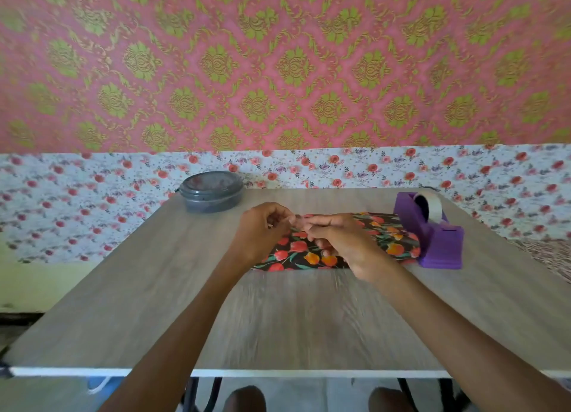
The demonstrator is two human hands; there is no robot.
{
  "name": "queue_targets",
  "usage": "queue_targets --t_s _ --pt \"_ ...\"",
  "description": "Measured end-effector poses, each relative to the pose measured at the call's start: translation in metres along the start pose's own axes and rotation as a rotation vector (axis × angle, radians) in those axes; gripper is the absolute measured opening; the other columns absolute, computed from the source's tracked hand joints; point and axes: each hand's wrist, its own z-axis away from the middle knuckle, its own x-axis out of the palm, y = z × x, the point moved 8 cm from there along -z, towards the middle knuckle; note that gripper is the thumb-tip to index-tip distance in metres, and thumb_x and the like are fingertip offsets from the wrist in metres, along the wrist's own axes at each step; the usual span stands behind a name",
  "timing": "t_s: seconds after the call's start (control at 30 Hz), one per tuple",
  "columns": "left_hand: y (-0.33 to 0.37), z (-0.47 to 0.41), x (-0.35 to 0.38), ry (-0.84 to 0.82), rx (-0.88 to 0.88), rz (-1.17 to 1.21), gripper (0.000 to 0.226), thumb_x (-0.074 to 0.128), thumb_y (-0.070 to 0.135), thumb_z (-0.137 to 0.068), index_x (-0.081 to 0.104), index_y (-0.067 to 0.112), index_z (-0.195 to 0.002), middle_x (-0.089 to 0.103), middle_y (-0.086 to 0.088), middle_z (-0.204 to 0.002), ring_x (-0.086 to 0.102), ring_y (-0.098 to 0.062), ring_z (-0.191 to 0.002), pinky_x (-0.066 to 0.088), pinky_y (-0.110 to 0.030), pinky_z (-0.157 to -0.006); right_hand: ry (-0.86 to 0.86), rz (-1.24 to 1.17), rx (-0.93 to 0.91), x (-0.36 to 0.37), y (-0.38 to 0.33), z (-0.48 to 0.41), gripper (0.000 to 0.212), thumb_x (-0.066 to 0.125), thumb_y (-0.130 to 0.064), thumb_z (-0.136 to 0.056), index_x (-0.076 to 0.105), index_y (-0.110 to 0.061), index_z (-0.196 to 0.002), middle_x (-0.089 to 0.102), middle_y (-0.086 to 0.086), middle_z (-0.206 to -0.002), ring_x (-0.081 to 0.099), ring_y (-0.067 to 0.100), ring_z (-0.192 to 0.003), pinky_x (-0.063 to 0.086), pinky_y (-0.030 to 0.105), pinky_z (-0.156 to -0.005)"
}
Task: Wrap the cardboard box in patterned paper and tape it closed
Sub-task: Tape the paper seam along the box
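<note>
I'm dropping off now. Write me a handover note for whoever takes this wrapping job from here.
Left hand and right hand: curled fingertips meet over the wrapped box; blur hides whether they pinch tape.
Wrapped box: lies mid-table, tulip paper covering every visible face, purple tape dispenser beside its right end.
Done: paper around.
Left: taping, as no tape shows on it.

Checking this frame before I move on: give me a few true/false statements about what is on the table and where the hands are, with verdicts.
1. The purple tape dispenser stands to the right of the wrapped box. True.
2. The round grey container is open, with no lid. False: its lid is on.
3. The left hand and right hand meet over the wrapped box. True.
4. The box's paper is plain white. False: it is dark with red and orange flowers.
</note>
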Motion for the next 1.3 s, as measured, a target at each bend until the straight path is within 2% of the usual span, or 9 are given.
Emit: queue_targets --t_s 0.13,0.27,0.37,0.47,0.63,0.7,1.07,1.23,1.3 --pt "0.001 0.005 0.004 -0.013 0.007 0.007 0.009 0.064 0.024 -0.094 0.069 0.019 -0.090 0.069 0.005 -0.085 0.064 -0.011 -0.076 0.048 -0.015 -0.064 -0.203 -0.398 0.233 0.017 0.014 0.000 0.020 0.061 -0.012 -0.093 0.081 -0.010 -0.090 0.049 -0.003 -0.069 0.037 0.007 -0.054 0.030 0.017 -0.045" --pt "0.003 0.010 0.002 0.003 0.026 0.012 0.010 0.061 0.026 -0.096 0.067 0.019 -0.091 0.068 0.007 -0.086 0.063 -0.008 -0.077 0.046 -0.013 -0.064 -0.348 -0.985 0.445 0.033 0.018 0.006 0.040 0.058 -0.022 -0.096 0.068 0.013 -0.110 0.032 -0.009 -0.057 0.026 0.003 -0.044 0.020 0.014 -0.039" --pt "0.003 0.014 -0.005 0.032 0.011 0.057 0.011 0.059 0.024 -0.097 0.068 0.018 -0.094 0.068 0.008 -0.089 0.063 -0.006 -0.080 0.044 -0.007 -0.066 -0.250 -1.108 0.390 0.023 0.017 -0.001 0.032 0.054 -0.024 -0.098 0.064 0.005 -0.108 0.030 -0.009 -0.051 0.026 0.003 -0.037 0.021 0.014 -0.032" --pt "0.002 0.016 -0.009 0.008 -0.062 0.103 0.013 0.058 0.026 -0.098 0.069 0.020 -0.095 0.069 0.009 -0.090 0.064 -0.007 -0.083 0.045 -0.005 -0.066 -0.097 -0.826 0.237 0.003 0.016 -0.004 0.031 0.056 -0.021 -0.098 0.063 0.002 -0.118 0.039 -0.005 -0.056 0.033 0.004 -0.042 0.027 0.015 -0.037" --pt "-0.002 0.016 -0.009 -0.036 -0.198 0.218 0.016 0.055 0.028 -0.099 0.068 0.026 -0.089 0.069 0.012 -0.081 0.066 -0.005 -0.075 0.046 -0.007 -0.059 0.029 -0.121 -0.101 -0.002 -0.009 0.003 0.018 0.072 -0.019 -0.088 0.074 -0.013 -0.105 0.073 0.001 -0.095 0.066 0.014 -0.084 0.055 0.026 -0.070" --pt "-0.004 0.016 -0.008 -0.040 -0.224 0.244 0.017 0.055 0.028 -0.099 0.070 0.025 -0.090 0.069 0.011 -0.078 0.065 -0.006 -0.072 0.044 -0.010 -0.061 0.072 -0.003 -0.194 -0.001 -0.019 0.008 0.019 0.075 -0.019 -0.086 0.074 -0.014 -0.104 0.075 0.001 -0.096 0.068 0.008 -0.083 0.051 0.016 -0.063" --pt "-0.002 0.014 -0.012 0.026 -0.133 0.163 0.011 0.063 0.021 -0.095 0.073 0.022 -0.099 0.072 0.009 -0.088 0.066 -0.006 -0.075 0.049 -0.013 -0.070 0.126 0.022 -0.143 0.002 -0.017 0.000 0.011 0.079 -0.010 -0.081 0.076 -0.007 -0.091 0.075 0.004 -0.076 0.064 0.006 -0.060 0.050 0.018 -0.054" --pt "-0.006 0.017 -0.012 0.098 -0.033 -0.023 0.038 0.069 0.021 -0.090 0.058 0.030 -0.125 0.070 0.011 -0.095 0.066 -0.003 -0.086 0.047 -0.005 -0.072 0.242 -0.002 -0.015 -0.011 -0.008 -0.006 0.006 0.080 -0.006 -0.078 0.078 -0.011 -0.082 0.075 0.010 -0.075 0.058 0.011 -0.055 0.050 0.023 -0.051" --pt "-0.009 0.016 -0.014 0.083 0.007 -0.114 0.038 0.071 0.023 -0.089 0.062 0.028 -0.125 0.072 0.008 -0.102 0.066 -0.006 -0.093 0.049 -0.014 -0.081 0.248 -0.027 0.034 -0.014 -0.003 -0.005 0.007 0.079 -0.004 -0.078 0.077 -0.010 -0.082 0.074 0.010 -0.074 0.057 0.010 -0.051 0.045 0.021 -0.044"
